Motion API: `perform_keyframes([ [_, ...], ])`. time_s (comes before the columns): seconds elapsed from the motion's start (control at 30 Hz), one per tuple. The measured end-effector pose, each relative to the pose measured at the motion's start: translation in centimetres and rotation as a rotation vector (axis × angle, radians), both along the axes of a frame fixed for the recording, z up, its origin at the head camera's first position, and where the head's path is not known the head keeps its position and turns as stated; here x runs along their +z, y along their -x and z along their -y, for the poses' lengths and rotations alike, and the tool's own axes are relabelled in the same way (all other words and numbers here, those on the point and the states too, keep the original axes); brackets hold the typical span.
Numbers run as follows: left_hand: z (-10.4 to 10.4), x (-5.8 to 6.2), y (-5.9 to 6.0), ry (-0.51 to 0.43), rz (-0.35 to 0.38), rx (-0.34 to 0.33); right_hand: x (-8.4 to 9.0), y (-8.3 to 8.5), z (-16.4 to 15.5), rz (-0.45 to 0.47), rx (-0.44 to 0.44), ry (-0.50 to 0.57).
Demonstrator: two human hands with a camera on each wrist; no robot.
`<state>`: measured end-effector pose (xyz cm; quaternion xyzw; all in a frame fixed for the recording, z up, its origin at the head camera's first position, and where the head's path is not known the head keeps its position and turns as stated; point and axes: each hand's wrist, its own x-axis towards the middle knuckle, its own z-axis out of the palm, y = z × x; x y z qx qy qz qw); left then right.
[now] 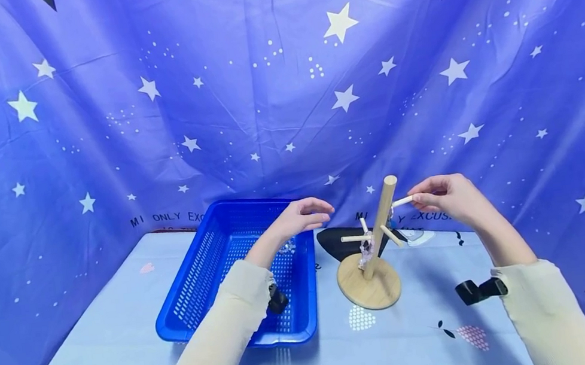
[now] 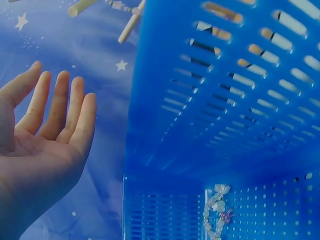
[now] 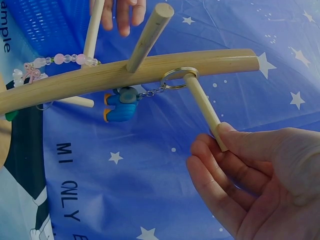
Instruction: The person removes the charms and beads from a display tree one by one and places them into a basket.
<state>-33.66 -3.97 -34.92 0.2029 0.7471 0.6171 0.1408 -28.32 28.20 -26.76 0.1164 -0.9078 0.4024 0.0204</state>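
A wooden stand with pegs (image 1: pixel 380 226) rises from a round base. My right hand (image 1: pixel 448 198) pinches the tip of its upper right peg (image 3: pixel 205 107) between thumb and fingers. Around that peg's inner end, by the post, sits the metal ring of a keychain with a blue figure (image 3: pixel 121 107), which hangs on a short chain. A pink and clear beaded strand (image 3: pixel 60 59) hangs from another peg, lower on the post. Over the right rim of the blue basket (image 1: pixel 179 328), my left hand (image 1: pixel 302 216) holds nothing, its fingers relaxed and slightly bent.
Inside the basket lies another clear beaded piece with a pink charm (image 2: pixel 215 215). The basket stands left of the stand on a light blue patterned tablecloth (image 1: pixel 99 343). A blue star-printed curtain (image 1: pixel 261 101) hangs close behind both.
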Motion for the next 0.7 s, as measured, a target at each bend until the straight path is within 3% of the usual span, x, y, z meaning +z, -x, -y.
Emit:
perform_keyframes([
  [0.47, -1.9, -0.4, -0.7, 0.140, -0.148, -0.251, 0.5, -0.3, 0.2, 0.004, 0.011, -0.005],
  [0.7, -3.1, -0.7, -1.0, 0.178, -0.117, -0.326, 0.3, -0.2, 0.1, 0.008, -0.003, -0.012],
])
